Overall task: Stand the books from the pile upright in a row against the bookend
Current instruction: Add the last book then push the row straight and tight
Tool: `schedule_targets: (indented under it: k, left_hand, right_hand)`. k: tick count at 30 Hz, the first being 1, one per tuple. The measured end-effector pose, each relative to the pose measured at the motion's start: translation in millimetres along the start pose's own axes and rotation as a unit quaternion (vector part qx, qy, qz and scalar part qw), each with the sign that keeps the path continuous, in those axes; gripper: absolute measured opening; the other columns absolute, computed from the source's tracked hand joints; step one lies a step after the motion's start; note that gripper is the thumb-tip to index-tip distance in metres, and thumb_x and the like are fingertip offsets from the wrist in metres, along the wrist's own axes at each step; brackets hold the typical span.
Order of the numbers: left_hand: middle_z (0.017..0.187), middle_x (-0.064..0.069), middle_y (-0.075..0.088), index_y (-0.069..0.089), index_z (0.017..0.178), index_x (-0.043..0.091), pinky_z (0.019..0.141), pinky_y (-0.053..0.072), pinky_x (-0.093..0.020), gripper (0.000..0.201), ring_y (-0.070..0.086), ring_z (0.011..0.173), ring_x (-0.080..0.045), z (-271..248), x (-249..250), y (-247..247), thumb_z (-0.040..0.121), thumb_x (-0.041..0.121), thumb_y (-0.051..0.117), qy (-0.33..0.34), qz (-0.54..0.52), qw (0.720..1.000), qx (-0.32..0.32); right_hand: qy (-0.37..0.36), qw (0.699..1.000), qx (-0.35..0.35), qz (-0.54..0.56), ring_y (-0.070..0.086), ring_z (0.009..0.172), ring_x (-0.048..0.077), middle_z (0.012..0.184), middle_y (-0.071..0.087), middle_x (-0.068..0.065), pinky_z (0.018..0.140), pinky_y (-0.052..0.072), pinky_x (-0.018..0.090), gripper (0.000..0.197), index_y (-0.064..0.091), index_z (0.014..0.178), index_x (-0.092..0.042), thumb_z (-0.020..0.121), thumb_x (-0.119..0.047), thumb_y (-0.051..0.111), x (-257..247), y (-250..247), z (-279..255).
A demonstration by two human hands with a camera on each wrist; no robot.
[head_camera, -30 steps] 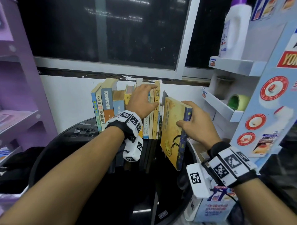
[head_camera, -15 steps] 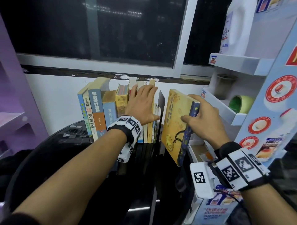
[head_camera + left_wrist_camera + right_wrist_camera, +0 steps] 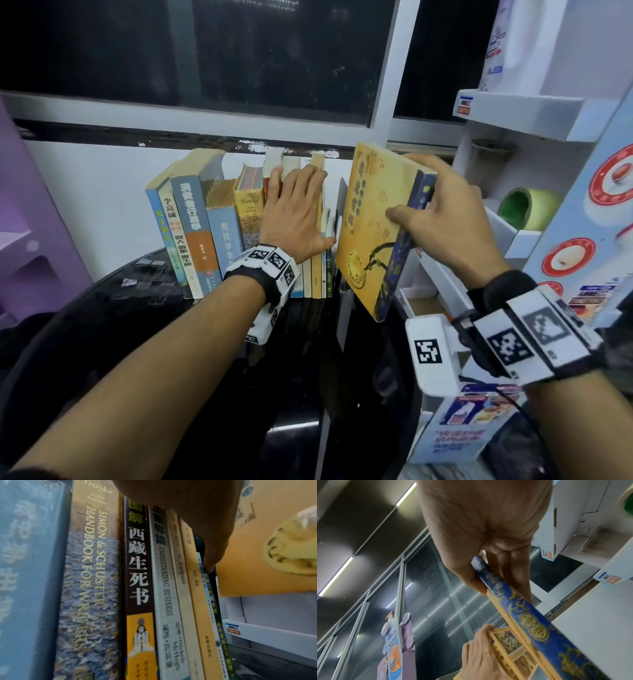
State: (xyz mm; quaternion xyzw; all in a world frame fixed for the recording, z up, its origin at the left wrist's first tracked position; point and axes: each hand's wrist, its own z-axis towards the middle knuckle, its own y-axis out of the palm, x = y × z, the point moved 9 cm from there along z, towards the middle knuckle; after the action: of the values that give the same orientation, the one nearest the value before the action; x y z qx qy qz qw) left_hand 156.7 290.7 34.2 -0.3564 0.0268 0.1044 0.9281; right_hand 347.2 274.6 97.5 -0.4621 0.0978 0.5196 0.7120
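Several books (image 3: 198,233) stand upright in a row on the round black table (image 3: 137,325), against the white wall. My left hand (image 3: 294,212) lies flat on the spines at the row's right end, fingers straight, thumb beside the last thin book. The left wrist view shows those spines (image 3: 137,574) close up under the hand (image 3: 197,513). A thin dark upright plate (image 3: 342,205), apparently the bookend, stands just right of the row. My right hand (image 3: 428,205) grips a yellow book with a blue spine (image 3: 370,246), tilted in the air right of that plate. Thumb and fingers pinch its spine (image 3: 530,618).
A white display rack fills the right side, with a green tape roll (image 3: 524,209) on a shelf and a white bottle (image 3: 507,41) on top. A printed carton (image 3: 469,428) sits low at the right. A purple shelf unit (image 3: 34,240) stands left. Dark window behind.
My right hand has lifted the yellow book higher and slightly right. My left hand has stayed on the row, its fingers now flatter on the spines.
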Motion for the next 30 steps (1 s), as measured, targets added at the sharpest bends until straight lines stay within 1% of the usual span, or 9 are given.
schedule_targets:
  k: [6, 11, 12, 16, 20, 23, 24, 27, 30]
  left_hand:
    - [0.136, -0.01, 0.046, 0.039, 0.137, 0.007, 0.118, 0.012, -0.049, 0.104, 0.042, 0.127, -0.03, -1, 0, -1, 0.067, 0.083, 0.048, -0.002, -0.007, 1.0, 0.008]
    - [0.134, -0.011, 0.046, 0.04, 0.137, 0.006, 0.119, 0.01, -0.049, 0.1, 0.04, 0.129, -0.03, -1, 0, -2, 0.067, 0.075, 0.053, 0.005, -0.005, 1.0, 0.008]
    - [0.134, -0.011, 0.046, 0.04, 0.138, 0.005, 0.119, 0.009, -0.049, 0.099, 0.04, 0.13, -0.031, -1, 1, -2, 0.067, 0.074, 0.052, 0.009, -0.004, 1.0, 0.006]
    - [0.136, -0.014, 0.045, 0.036, 0.14, 0.003, 0.12, 0.01, -0.05, 0.103, 0.037, 0.133, -0.033, -1, 2, 0, 0.066, 0.072, 0.056, 0.02, 0.017, 1.0, -0.003]
    - [0.141, -0.018, 0.041, 0.031, 0.142, 0.0, 0.119, 0.014, -0.05, 0.108, 0.034, 0.136, -0.036, 1, 6, 5, 0.066, 0.071, 0.059, 0.036, 0.028, 0.999, -0.017]
    - [0.139, -0.018, 0.042, 0.031, 0.14, 0.001, 0.117, 0.019, -0.047, 0.107, 0.038, 0.132, -0.035, 1, 7, 3, 0.065, 0.069, 0.063, 0.035, 0.019, 0.999, -0.008]
    - [0.14, -0.018, 0.041, 0.029, 0.141, 0.001, 0.116, 0.02, -0.047, 0.107, 0.038, 0.132, -0.035, 1, 8, 3, 0.065, 0.069, 0.063, 0.036, 0.017, 0.999, -0.009]
    - [0.141, -0.018, 0.041, 0.029, 0.142, 0.001, 0.115, 0.023, -0.046, 0.107, 0.038, 0.132, -0.034, 0, 8, 3, 0.066, 0.067, 0.065, 0.039, 0.003, 0.999, -0.007]
    - [0.14, -0.018, 0.042, 0.03, 0.141, 0.0, 0.115, 0.023, -0.046, 0.106, 0.038, 0.132, -0.034, -1, 7, 2, 0.066, 0.067, 0.065, 0.039, -0.001, 0.999, 0.002]
  right_hand:
    - [-0.02, 0.999, 0.039, 0.007, 0.057, 0.069, -0.013, 0.089, 0.062, -0.016, 0.056, 0.048, 0.006, 0.053, 0.053, 0.128, -0.021, 0.08, -0.007, 0.069, -19, -3, 25]
    - [-0.02, 0.997, 0.073, 0.029, 0.059, 0.078, -0.002, 0.102, 0.063, -0.006, 0.058, 0.049, 0.003, 0.054, 0.049, 0.131, -0.019, 0.082, -0.006, 0.068, -20, 6, 46]
    - [-0.021, 0.996, 0.081, 0.033, 0.06, 0.081, -0.001, 0.102, 0.063, -0.005, 0.063, 0.052, 0.007, 0.054, 0.049, 0.131, -0.019, 0.082, -0.006, 0.068, -18, 10, 50]
    - [-0.011, 0.993, 0.11, 0.03, 0.059, 0.106, 0.022, 0.107, 0.06, -0.005, 0.087, 0.057, 0.039, 0.059, 0.046, 0.133, -0.026, 0.081, -0.007, 0.066, -8, 23, 59]
    - [0.007, 0.991, 0.131, 0.029, 0.06, 0.104, 0.02, 0.108, 0.059, -0.004, 0.085, 0.058, 0.038, 0.06, 0.043, 0.137, -0.024, 0.083, -0.005, 0.063, 6, 26, 63]
    - [0.018, 0.99, 0.139, 0.017, 0.058, 0.081, 0.001, 0.09, 0.051, -0.017, 0.073, 0.055, 0.016, 0.06, 0.04, 0.14, -0.023, 0.087, -0.005, 0.061, 13, 28, 60]
    - [0.021, 0.99, 0.138, 0.019, 0.058, 0.078, 0.0, 0.088, 0.051, -0.016, 0.072, 0.055, 0.015, 0.061, 0.039, 0.141, -0.023, 0.087, -0.005, 0.06, 14, 31, 59]
    - [0.018, 0.99, 0.138, 0.027, 0.064, 0.087, 0.012, 0.099, 0.055, -0.008, 0.079, 0.06, 0.037, 0.064, 0.037, 0.142, -0.023, 0.086, -0.006, 0.061, 16, 43, 56]
    - [0.023, 0.99, 0.136, 0.029, 0.065, 0.09, 0.016, 0.101, 0.056, -0.005, 0.08, 0.06, 0.041, 0.065, 0.035, 0.144, -0.021, 0.087, -0.007, 0.062, 20, 51, 55]
